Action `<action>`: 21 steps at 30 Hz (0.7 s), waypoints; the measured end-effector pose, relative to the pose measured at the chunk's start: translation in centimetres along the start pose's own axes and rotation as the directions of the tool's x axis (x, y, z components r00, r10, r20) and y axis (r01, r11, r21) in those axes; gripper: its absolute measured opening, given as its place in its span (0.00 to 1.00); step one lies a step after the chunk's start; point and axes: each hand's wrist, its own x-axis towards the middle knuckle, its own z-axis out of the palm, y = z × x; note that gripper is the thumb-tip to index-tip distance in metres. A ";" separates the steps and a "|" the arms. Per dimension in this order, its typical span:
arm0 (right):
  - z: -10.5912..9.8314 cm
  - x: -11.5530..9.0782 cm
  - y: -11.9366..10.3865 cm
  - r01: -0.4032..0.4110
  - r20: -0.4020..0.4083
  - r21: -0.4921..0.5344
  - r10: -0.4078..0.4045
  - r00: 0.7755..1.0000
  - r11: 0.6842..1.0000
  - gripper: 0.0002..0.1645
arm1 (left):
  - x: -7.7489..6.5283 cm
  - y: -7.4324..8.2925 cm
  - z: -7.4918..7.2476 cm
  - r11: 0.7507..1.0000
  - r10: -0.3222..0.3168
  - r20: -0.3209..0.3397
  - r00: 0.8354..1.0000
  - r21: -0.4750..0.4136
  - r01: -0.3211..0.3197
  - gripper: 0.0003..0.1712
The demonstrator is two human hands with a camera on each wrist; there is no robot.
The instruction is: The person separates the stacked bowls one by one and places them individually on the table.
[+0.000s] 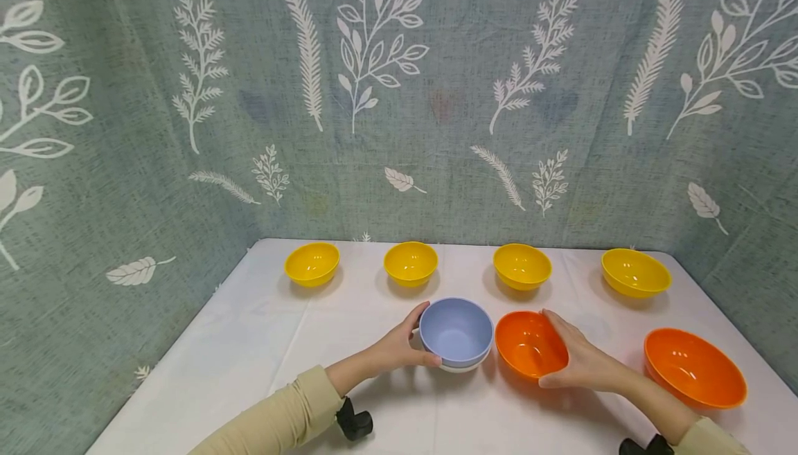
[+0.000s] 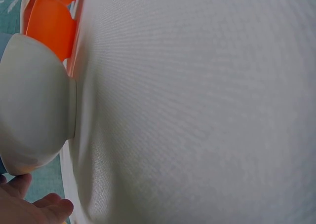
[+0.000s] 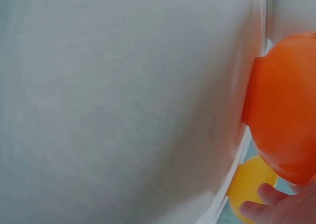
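In the head view, a light blue bowl (image 1: 456, 330) sits inside a white bowl (image 1: 460, 369), whose outer wall fills much of the left wrist view's left side. My left hand (image 1: 399, 345) holds this pair from the left, thumb at the near side and fingers at the far side. Just to the right, my right hand (image 1: 576, 358) grips an orange bowl (image 1: 528, 344) by its right side, thumb near and fingers at the far rim. The two held bowls stand side by side, very close together. In the right wrist view, the orange bowl's base (image 3: 253, 91) is close to the cloth.
Several yellow bowls stand in a row along the table's back edge, from the leftmost yellow bowl (image 1: 312, 264) to the rightmost yellow bowl (image 1: 634, 273). A larger orange bowl (image 1: 695, 369) rests at the right, beside my right forearm. Patterned green cloth (image 1: 386, 192) hangs behind the white-covered table (image 1: 249, 344).
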 end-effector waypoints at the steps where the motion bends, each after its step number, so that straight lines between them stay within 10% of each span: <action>1: 0.0 0.0 0.0 0.001 0.005 -0.003 -0.001 1.000 1.000 0.67 | 0.0 0.0 0.0 1.000 0.001 0.000 1.000 -0.001 -0.001 0.64; 21: -1.0 0.9 -3.0 0.087 -0.079 -0.004 -0.087 0.993 0.996 0.65 | 0.2 -0.2 -0.1 0.999 0.048 -0.016 0.999 0.017 -0.047 0.66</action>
